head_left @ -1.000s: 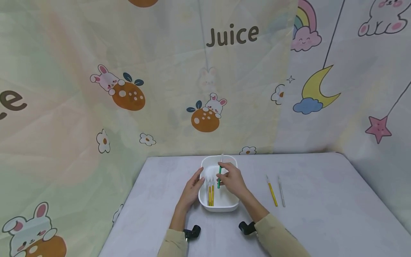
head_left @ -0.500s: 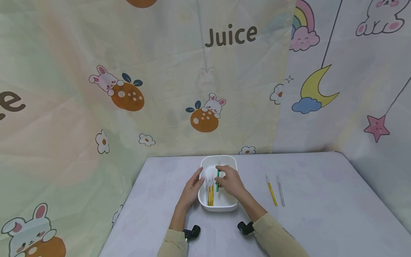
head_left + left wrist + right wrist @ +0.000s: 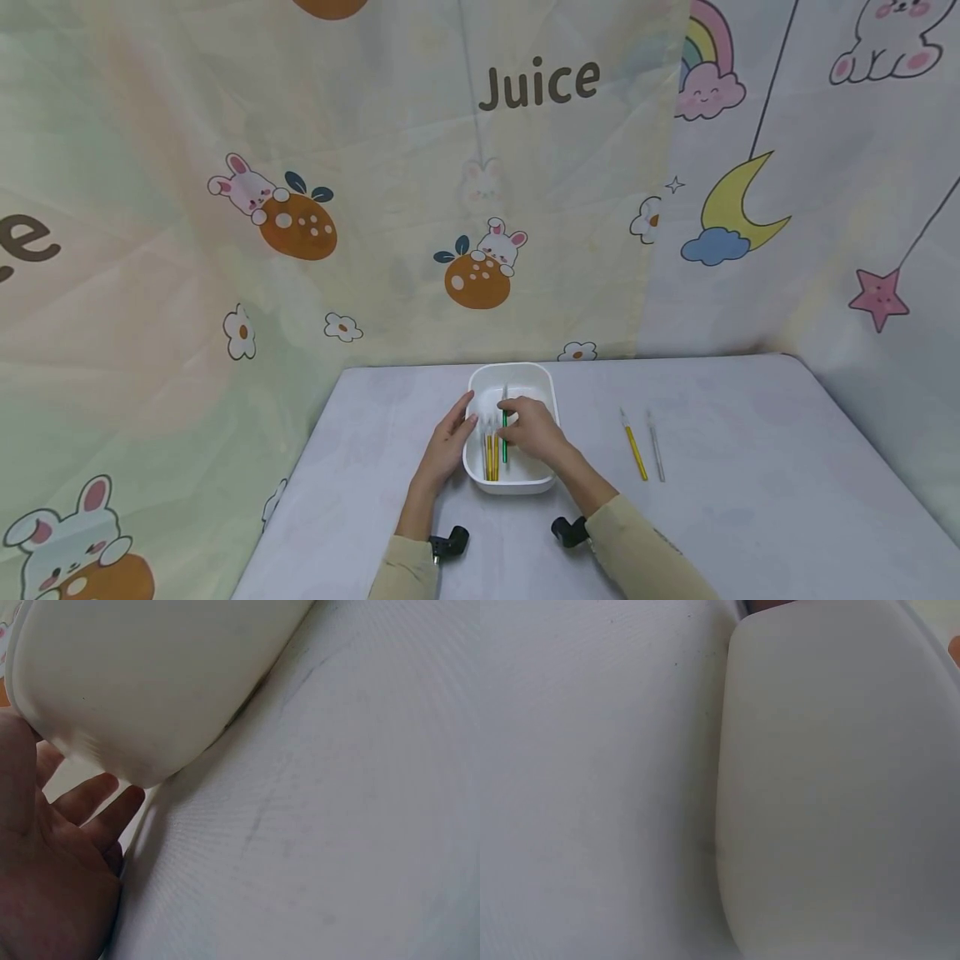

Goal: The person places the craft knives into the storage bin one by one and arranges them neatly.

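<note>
A white rectangular tray point(image 3: 517, 485) stands on the table in the head view. My left hand point(image 3: 444, 446) rests along its left side, fingers and thumb touching the rim; in the left wrist view, loosely extended fingers point(image 3: 116, 814) lie by the outer wall. Over the tray's middle, my right hand point(image 3: 534, 429) pinches a slim green-handled paintbrush point(image 3: 505, 450), pale end pointing away. Just left of it, several brushes point(image 3: 491, 458) with yellow and pale handles lie side by side in the tray. The right wrist view holds mostly the tray's outer wall point(image 3: 840, 780).
Right of the tray, a yellow-handled brush point(image 3: 636, 450) and a pale one point(image 3: 656, 450) lie apart on the white-covered table point(image 3: 765, 500). A printed cloth backdrop point(image 3: 390, 208) rises behind the table's far edge.
My right hand has come lower and slightly left, bringing the green-handled paintbrush nearer the row of brushes and the tray's near end. The left hand stays put.
</note>
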`<state>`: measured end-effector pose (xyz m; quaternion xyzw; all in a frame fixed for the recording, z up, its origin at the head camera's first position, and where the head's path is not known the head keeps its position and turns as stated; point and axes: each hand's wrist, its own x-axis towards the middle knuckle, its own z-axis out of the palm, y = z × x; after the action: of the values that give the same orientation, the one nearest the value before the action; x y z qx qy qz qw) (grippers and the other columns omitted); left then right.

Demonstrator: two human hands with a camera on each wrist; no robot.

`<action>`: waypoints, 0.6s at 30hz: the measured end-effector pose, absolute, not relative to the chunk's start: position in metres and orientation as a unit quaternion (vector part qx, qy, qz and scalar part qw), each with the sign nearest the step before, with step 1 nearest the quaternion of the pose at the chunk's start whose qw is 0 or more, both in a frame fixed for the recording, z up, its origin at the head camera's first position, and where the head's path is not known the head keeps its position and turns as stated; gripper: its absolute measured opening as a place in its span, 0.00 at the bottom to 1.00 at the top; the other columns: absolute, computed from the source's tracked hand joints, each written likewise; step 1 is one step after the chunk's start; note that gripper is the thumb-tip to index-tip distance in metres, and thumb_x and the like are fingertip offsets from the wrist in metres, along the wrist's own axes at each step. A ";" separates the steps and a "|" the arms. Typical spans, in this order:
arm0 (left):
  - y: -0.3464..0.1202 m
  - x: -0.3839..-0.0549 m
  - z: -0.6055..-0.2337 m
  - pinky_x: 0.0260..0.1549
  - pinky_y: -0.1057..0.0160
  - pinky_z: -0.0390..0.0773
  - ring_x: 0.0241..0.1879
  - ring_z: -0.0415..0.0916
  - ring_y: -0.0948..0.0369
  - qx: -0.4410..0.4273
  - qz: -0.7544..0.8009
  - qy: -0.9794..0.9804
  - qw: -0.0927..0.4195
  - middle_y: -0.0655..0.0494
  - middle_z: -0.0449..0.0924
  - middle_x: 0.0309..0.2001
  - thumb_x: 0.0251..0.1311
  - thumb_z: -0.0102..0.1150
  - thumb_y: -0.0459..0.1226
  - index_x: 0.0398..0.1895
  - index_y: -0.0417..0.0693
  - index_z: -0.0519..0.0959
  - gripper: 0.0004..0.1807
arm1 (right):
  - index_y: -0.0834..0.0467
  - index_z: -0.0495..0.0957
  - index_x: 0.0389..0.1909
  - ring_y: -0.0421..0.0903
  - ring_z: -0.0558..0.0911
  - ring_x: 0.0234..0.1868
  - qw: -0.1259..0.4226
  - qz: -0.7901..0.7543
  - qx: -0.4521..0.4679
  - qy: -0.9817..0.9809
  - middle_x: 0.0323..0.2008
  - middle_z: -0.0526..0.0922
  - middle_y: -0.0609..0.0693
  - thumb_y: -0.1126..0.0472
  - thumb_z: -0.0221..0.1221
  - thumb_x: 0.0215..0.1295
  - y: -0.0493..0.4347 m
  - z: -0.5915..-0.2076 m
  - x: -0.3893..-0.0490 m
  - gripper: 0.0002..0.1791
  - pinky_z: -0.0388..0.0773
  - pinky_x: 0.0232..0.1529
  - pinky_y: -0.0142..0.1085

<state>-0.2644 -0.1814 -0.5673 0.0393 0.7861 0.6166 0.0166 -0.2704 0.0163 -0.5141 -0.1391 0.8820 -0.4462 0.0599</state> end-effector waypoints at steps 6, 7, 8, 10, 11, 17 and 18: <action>-0.181 -0.264 -0.568 0.80 0.43 0.53 0.83 0.50 0.53 0.039 0.618 0.785 0.017 0.62 0.56 0.82 0.78 0.52 0.49 0.79 0.71 0.65 0.28 | 0.65 0.81 0.62 0.40 0.86 0.33 0.070 -0.418 -0.149 0.893 0.52 0.86 0.61 0.66 0.73 0.61 0.015 -0.516 -0.269 0.28 0.85 0.31 0.30; -0.181 -0.264 -0.568 0.80 0.44 0.53 0.83 0.50 0.53 0.038 0.618 0.785 0.017 0.62 0.56 0.82 0.78 0.53 0.49 0.79 0.71 0.65 0.28 | 0.65 0.80 0.62 0.40 0.85 0.34 0.070 -0.417 -0.151 0.894 0.52 0.86 0.62 0.66 0.73 0.60 0.015 -0.516 -0.268 0.28 0.85 0.30 0.30; -0.181 -0.264 -0.568 0.80 0.44 0.54 0.83 0.50 0.53 0.037 0.618 0.785 0.018 0.62 0.56 0.82 0.78 0.53 0.49 0.78 0.72 0.65 0.28 | 0.66 0.80 0.62 0.40 0.85 0.34 0.071 -0.417 -0.152 0.893 0.52 0.86 0.62 0.66 0.73 0.60 0.015 -0.516 -0.268 0.28 0.85 0.30 0.30; -0.181 -0.264 -0.568 0.80 0.44 0.54 0.83 0.50 0.53 0.038 0.619 0.784 0.017 0.61 0.56 0.82 0.78 0.53 0.49 0.79 0.71 0.65 0.28 | 0.66 0.80 0.62 0.41 0.86 0.34 0.072 -0.417 -0.154 0.893 0.52 0.86 0.62 0.67 0.73 0.60 0.015 -0.516 -0.267 0.28 0.85 0.30 0.29; -0.181 -0.265 -0.568 0.80 0.44 0.54 0.83 0.50 0.53 0.039 0.619 0.784 0.017 0.61 0.56 0.82 0.78 0.53 0.50 0.79 0.71 0.65 0.28 | 0.66 0.80 0.62 0.41 0.85 0.35 0.072 -0.414 -0.155 0.894 0.52 0.86 0.62 0.67 0.73 0.59 0.015 -0.516 -0.267 0.28 0.85 0.29 0.29; -0.182 -0.265 -0.568 0.80 0.43 0.54 0.83 0.50 0.52 0.039 0.619 0.784 0.016 0.61 0.56 0.82 0.78 0.53 0.50 0.78 0.72 0.65 0.28 | 0.64 0.82 0.60 0.44 0.83 0.38 0.080 -0.401 -0.157 0.899 0.49 0.86 0.59 0.66 0.75 0.58 0.014 -0.516 -0.266 0.28 0.85 0.29 0.29; -0.181 -0.264 -0.568 0.80 0.43 0.54 0.83 0.50 0.52 0.038 0.619 0.784 0.015 0.61 0.56 0.82 0.78 0.53 0.50 0.78 0.72 0.65 0.28 | 0.64 0.82 0.60 0.44 0.83 0.38 0.081 -0.401 -0.157 0.899 0.49 0.86 0.59 0.65 0.75 0.57 0.015 -0.516 -0.266 0.28 0.85 0.29 0.30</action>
<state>-0.2645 -0.1813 -0.5680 0.0381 0.7842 0.6191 0.0150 -0.2658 0.0145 -0.5164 -0.1570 0.8990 -0.4007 0.0811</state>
